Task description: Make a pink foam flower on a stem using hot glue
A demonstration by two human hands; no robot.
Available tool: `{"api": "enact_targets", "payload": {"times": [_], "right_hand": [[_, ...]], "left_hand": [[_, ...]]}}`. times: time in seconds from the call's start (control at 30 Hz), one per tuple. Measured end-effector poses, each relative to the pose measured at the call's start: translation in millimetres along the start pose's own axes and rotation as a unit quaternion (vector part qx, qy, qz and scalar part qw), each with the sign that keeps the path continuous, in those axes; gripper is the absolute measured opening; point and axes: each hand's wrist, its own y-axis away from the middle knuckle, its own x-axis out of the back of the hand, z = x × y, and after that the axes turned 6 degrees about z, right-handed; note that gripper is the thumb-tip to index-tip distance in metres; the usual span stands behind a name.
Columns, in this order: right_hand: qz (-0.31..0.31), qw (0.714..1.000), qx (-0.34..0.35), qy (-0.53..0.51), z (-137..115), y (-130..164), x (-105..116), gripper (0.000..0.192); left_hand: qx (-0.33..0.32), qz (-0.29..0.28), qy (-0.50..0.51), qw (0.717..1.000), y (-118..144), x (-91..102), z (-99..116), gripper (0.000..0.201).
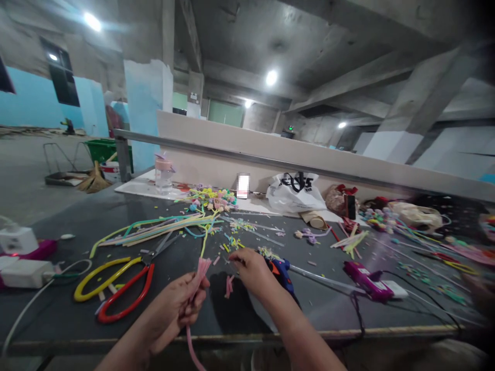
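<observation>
Meanwhile left hand point(176, 304) grips pink pipe cleaners point(201, 270); right hand point(249, 268) pinches at table point(77, 216) scraps

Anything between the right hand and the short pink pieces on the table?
Nothing visible. The right hand is just above and right of the short pink pieces, with only bare table between them. The left hand holds the pink pipe cleaners off to the side.
</observation>
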Motion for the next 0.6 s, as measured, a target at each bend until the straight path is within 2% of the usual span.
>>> {"api": "enact_targets", "payload": {"times": [0.13,0.27,0.43,0.6], "right_hand": [[-0.020,1.000,-0.017,-0.003,6,23,-1,0.030],[-0.025,0.999,-0.024,-0.013,9,29,-10,0.025],[0.023,0.998,-0.063,-0.014,17,28,-15,0.015],[0.060,0.993,-0.091,-0.033,21,32,-19,0.021]], "left_hand": [[0.003,0.013,-0.001,1.000,3,-1.3,1,0.029],[0.001,0.010,-0.004,1.000,3,-2.0,1,0.029],[0.005,0.015,-0.007,1.000,-1,1.4,-4,0.027],[0.001,0.017,-0.007,1.000,-1,6.0,-7,0.026]]}}
